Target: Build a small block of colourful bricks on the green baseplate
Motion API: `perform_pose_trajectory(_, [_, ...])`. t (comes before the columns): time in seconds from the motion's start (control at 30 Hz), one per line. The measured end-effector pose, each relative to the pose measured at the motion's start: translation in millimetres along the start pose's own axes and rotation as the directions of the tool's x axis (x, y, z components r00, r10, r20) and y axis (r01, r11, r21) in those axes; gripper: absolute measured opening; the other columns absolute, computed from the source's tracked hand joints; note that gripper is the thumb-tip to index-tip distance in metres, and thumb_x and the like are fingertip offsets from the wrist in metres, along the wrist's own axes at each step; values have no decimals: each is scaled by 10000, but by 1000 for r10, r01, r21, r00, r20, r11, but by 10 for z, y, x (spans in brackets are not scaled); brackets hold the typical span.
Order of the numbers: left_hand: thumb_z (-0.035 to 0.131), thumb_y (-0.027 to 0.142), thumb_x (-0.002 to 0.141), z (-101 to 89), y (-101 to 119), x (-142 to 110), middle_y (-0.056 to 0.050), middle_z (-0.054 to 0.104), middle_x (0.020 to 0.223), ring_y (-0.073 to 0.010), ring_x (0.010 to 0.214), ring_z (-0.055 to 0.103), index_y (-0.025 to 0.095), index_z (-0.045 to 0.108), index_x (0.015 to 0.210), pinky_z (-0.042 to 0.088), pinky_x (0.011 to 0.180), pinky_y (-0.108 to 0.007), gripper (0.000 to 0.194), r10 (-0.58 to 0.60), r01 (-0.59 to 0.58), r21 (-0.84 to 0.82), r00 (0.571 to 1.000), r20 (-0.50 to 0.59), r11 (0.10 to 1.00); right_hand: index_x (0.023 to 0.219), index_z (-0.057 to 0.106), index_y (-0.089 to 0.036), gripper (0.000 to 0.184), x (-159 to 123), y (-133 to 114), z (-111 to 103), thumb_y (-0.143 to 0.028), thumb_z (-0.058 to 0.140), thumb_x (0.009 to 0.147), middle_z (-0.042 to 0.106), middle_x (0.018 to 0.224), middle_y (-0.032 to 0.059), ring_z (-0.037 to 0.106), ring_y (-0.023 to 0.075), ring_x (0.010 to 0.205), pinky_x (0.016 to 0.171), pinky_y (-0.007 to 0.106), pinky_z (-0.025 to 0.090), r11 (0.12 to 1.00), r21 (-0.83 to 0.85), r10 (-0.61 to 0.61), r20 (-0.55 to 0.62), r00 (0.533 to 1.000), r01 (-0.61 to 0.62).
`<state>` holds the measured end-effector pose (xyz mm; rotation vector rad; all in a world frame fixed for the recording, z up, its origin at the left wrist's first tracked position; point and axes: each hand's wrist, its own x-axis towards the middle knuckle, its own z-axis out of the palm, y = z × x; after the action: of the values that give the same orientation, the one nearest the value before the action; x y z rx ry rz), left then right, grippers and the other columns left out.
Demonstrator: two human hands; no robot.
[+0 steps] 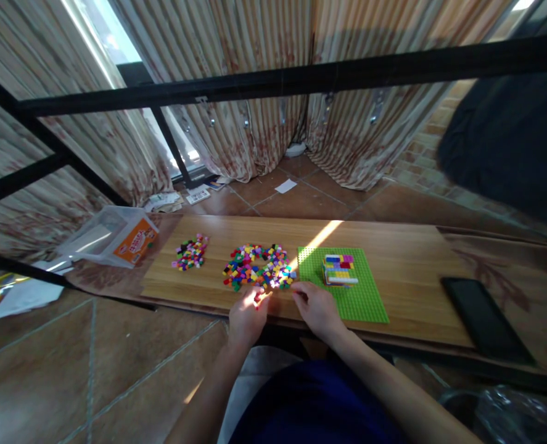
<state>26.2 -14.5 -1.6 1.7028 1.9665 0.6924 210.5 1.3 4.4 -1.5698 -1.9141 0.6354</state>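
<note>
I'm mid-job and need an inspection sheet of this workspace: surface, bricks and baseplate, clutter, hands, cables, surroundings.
Surface: wooden board, crossed by a strip of bright light.
Job's things: large brick pile near the middle; smaller brick pile to its left; green baseplate with a brick build on it.
Clutter: clear plastic box at the left; dark flat object at the right.
Hands: left hand at the large pile's near edge, grip unclear; right hand beside the baseplate, fingertip contents unclear.
Cables: nothing seen.
Surroundings: striped curtains, black frame, tiled floor.
</note>
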Motion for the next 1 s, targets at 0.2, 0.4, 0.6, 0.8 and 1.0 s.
perform_pose_trajectory(0.2, [594,322,809,8,138,-103,-11,652,828,-161,735,584,229,613,919,389,658,-259,146,93,-96,54,994,55,994,1011,630,-224,183,148,1,123,-252,555,846,700,854,31,642,192,759,696,291,452,996,-87,20,4,1000,-20])
perform_pose_trajectory(0.4, [526,239,851,113,236,-162,-50,632,901,-189,861,580,202,607,936,432,753,-292,124,269,-271,1,957,105,963,1018,618,-199,215,311,70,15,-168,451,886,648,938,79,610,190,794,703,286,436,962,-268,-61,-31,998,50])
perform_pose_trajectory(0.6, [470,193,872,230,308,-119,-73,616,987,-213,963,572,197,613,1006,468,826,-326,196,415,-416,-23,900,132,909,962,626,-178,179,418,35,41,-163,461,896,607,950,100,593,193,768,684,297,435,942,-334,-19,55,998,36])
perform_pose_trajectory(0.8, [531,211,836,298,191,-53,-84,599,1165,-231,1078,565,215,600,1106,479,929,-386,278,374,-372,-35,927,39,927,983,637,-204,193,162,77,-253,-233,460,915,639,961,75,604,189,802,731,305,458,982,-183,-69,-77,995,54])
perform_pose_trajectory(1.0, [544,205,808,315,148,13,-69,618,1153,-214,1018,603,230,626,1065,510,883,-359,271,359,-355,-71,931,59,932,1025,644,-211,245,-51,505,-863,-325,463,907,648,957,69,621,187,777,706,306,459,980,-187,11,-286,958,-67])
